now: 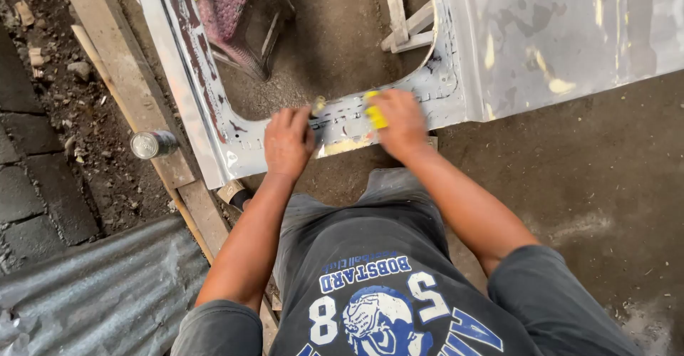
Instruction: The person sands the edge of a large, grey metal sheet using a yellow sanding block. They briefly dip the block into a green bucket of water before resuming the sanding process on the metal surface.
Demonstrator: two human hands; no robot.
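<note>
Looking down, the ground is packed grey dirt [584, 185], dusty and stained, with dark paving blocks [28, 185] at 9 o'clock and a sheet of corrugated metal [100, 292] at 7 o'clock. Long wooden planks [121, 71] run from 11 o'clock down toward 6 o'clock, and a small round tin can [152, 144] lies on its side just beside them. A pink wire-mesh basket [239, 11] sits at 12 o'clock, seen through the panel's opening.

A bare grey sheet-metal panel [541, 35], shaped like a vehicle door shell with a large cut-out, lies flat above the ground. Its long axis runs from 10 o'clock to 3 o'clock, the broad solid part spreading toward 2 o'clock and a narrow frame rail [178, 57] pointing up to 11 o'clock. The lower frame strip [342, 124] crosses just ahead of the person's knees.

Left hand [288, 141] rests palm-down on that strip near its corner, fingers curled loosely over the metal; whether it grips anything cannot be told. Right hand [400, 122] presses on the same strip at 1 o'clock from the left, closed around a small yellow pad [375, 112] that touches the metal. The 2 hands are near each other, with patchy filler between them
</note>
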